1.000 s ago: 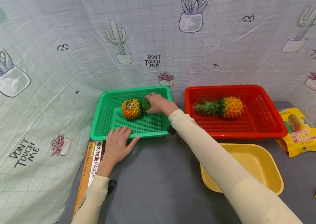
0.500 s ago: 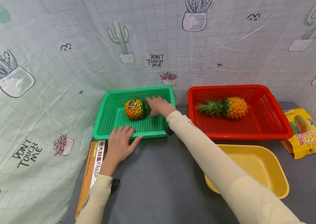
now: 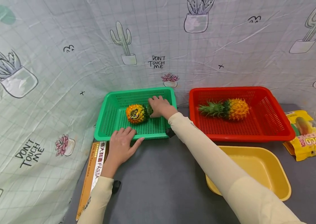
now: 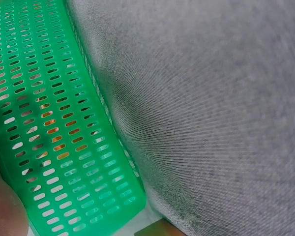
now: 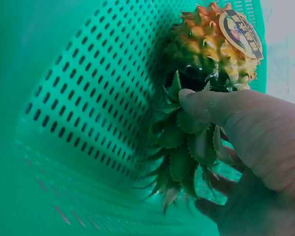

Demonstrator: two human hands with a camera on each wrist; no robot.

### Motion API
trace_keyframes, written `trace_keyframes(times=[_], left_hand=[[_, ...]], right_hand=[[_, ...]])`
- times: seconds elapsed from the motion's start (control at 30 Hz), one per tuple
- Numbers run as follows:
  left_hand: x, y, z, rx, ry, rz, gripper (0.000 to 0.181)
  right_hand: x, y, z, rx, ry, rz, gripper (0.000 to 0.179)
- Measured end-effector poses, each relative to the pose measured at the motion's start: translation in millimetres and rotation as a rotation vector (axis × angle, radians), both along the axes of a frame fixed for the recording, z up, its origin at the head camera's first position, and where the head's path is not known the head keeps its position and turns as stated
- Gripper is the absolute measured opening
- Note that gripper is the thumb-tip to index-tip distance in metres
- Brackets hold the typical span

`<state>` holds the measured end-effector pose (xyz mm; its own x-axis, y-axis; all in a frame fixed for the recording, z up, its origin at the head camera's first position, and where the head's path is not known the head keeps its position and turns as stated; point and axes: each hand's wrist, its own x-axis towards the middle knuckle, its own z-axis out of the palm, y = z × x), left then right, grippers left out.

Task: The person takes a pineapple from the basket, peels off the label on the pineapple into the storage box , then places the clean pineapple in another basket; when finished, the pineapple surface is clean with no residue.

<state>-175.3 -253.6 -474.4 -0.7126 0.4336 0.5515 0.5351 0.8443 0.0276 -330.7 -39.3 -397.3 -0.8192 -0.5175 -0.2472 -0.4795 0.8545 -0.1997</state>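
Observation:
A small orange-and-green pineapple point(image 3: 135, 114) with a round dark sticker lies on its side in the green basket point(image 3: 110, 137). My right hand point(image 3: 160, 107) holds its leafy crown point(image 5: 174, 147), the thumb lying over the leaves near the fruit; some fingers are hidden behind the crown. My left hand point(image 3: 122, 145) rests on the basket's front rim, fingers reaching over it and thumb spread to the side. In the left wrist view, only a blurred bit of that hand point(image 4: 5, 206) shows beside the perforated basket wall.
A red basket point(image 3: 242, 138) on the right holds another pineapple point(image 3: 237, 109). In front of it stands a yellow tub point(image 3: 276, 161), partly behind my right forearm. Yellow snack packages point(image 3: 310, 140) lie at far right, a pasta box point(image 3: 90, 174) at left. A patterned sheet point(image 3: 96, 74) hangs behind.
The pineapple in the green basket has rolled slightly toward me, its sticker now lower and facing forward. My right hand stays at the crown; my left hand keeps its place on the rim.

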Motion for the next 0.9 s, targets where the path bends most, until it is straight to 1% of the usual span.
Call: trace_keyframes(times=[0.1, 0.2, 0.27, 0.4, 0.43, 0.57, 0.63, 0.7, 0.8, 0.9], left_hand=[[0.4, -0.1, -0.6, 0.001, 0.002, 0.001, 0.062], [-0.2, 0.1, -0.8, 0.01, -0.005, 0.001, 0.061], [-0.2, 0.0, -1.3, 0.008, -0.01, 0.001, 0.057], [0.4, -0.6, -1.5, -0.002, -0.014, -0.002, 0.05], [0.6, -0.5, -1.4, 0.0, -0.015, -0.003, 0.048], [0.0, -0.1, 0.1, 0.008, -0.014, 0.003, 0.05], [-0.1, -0.2, 0.6, 0.007, -0.016, 0.008, 0.053], [0.2, -0.6, 0.5, 0.003, -0.019, 0.013, 0.055], [0.9, -1.3, -0.1, 0.003, -0.032, 0.012, 0.048], [1.7, -1.6, -0.3, 0.005, -0.045, 0.013, 0.041]], right_hand=[[1.3, 1.5, 0.1, -0.042, -0.045, -0.012, 0.074], [2.5, 2.0, 1.1, -0.059, -0.049, -0.03, 0.067], [2.8, 1.5, 1.3, -0.035, -0.039, -0.029, 0.069], [2.4, 0.4, -0.1, 0.042, -0.025, -0.002, 0.082], [1.6, -0.1, -1.0, 0.061, -0.026, 0.006, 0.083], [-2.1, -1.0, -3.4, 0.064, -0.034, 0.017, 0.083], [-3.9, -1.0, -3.9, 0.052, -0.057, 0.027, 0.084], [-5.1, -0.5, -4.2, 0.031, -0.098, 0.037, 0.087], [-5.6, 0.9, -3.8, 0.007, -0.148, 0.051, 0.09], [-4.6, 2.9, -1.9, -0.021, -0.174, 0.062, 0.09]])
